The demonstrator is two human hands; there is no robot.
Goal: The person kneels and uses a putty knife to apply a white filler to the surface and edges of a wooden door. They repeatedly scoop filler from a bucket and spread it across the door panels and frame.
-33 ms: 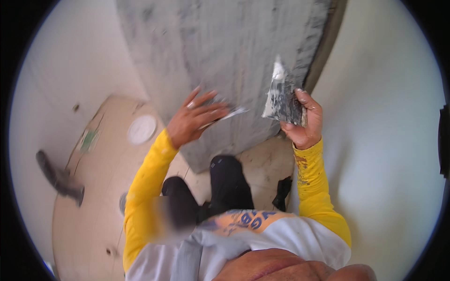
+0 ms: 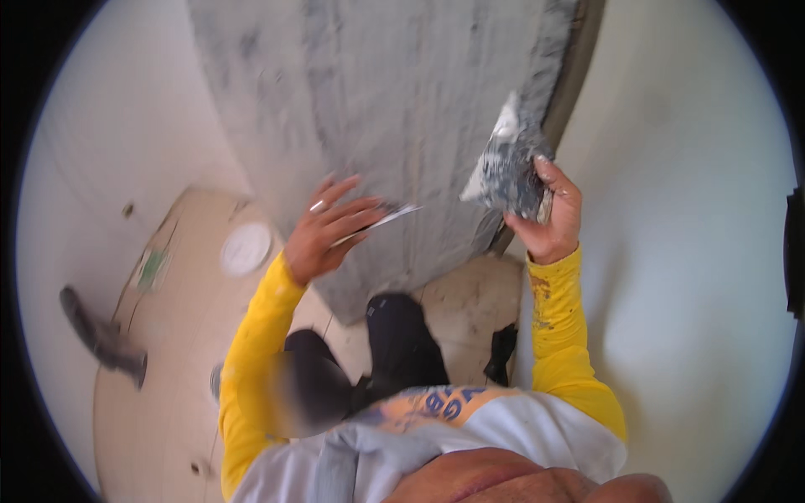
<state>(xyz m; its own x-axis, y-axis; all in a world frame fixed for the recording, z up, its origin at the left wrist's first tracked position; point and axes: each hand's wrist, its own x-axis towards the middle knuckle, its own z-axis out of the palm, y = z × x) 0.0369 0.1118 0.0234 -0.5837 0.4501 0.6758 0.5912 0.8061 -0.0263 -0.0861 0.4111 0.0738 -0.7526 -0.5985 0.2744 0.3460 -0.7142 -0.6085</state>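
Here, from where I stand, the right grip (image 2: 549, 228) holds a smeared triangular plate (image 2: 506, 174) by its right edge, thumb on the face; the plate extends leftward and upward. The left grip (image 2: 325, 233) holds a thin blade (image 2: 394, 215), projecting rightward past the fingers, near the grey panel (image 2: 377, 101).

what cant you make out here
In the head view:
Left blade: handle, if any, hidden by left hand
Right hand: most fingers hidden behind right blade
Grey slab: top cut off by upper edge
White disc: too small to tell lid or tub
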